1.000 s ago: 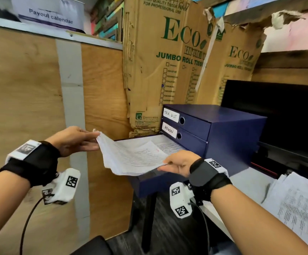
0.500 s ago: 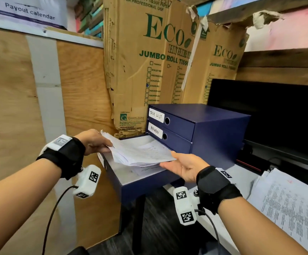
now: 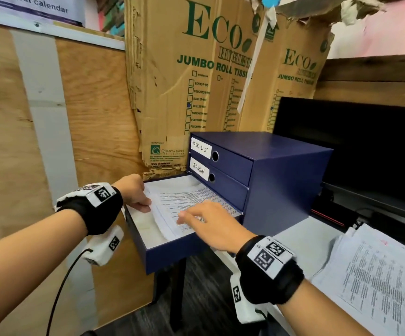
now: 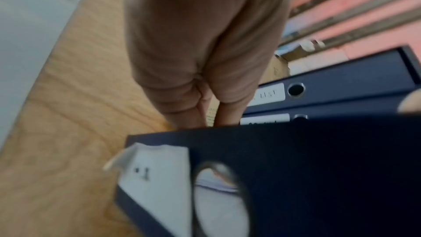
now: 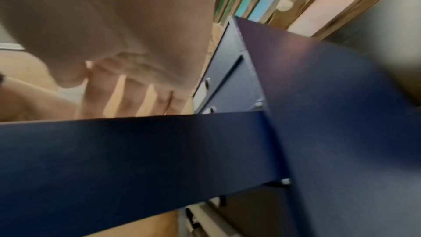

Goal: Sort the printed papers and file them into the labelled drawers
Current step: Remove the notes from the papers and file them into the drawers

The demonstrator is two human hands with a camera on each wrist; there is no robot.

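Bottom drawer (image 3: 172,257) of the blue 3-drawer file box (image 3: 281,180) pulled right out, stack of printed papers (image 3: 187,204) lying inside it, sitting a bit skewed with the front-left corner curling up. Left hand (image 3: 133,192) at the stack's left edge, fingers curled down onto the sheets, thumb tucked underneath by the look of it, so pinching that edge. Right hand (image 3: 211,224) flat on top with fingers spread, pressing down, not clamped on anything.

Could go wrong from here: shoving the drawer in with the stack crooked like that, probably crumpling the raised corner against the ADMIN drawer (image 3: 220,180) above. Also a tipping risk, guessing here, since the drawer hangs well past the desk edge (image 3: 300,238) with 2 hands leaning on it. Second pile of papers (image 3: 378,280) on the desk still unfiled, so far from done.

Hard to make out: label on the open drawer, only a peeling white tag (image 4: 154,174) in the left wrist view, writing unreadable. Both wrist views blurry, mostly dark blue card. Fingertips of the left hand hidden behind the drawer wall there. Text on the sheets too small to read, so no way to check the sorting.
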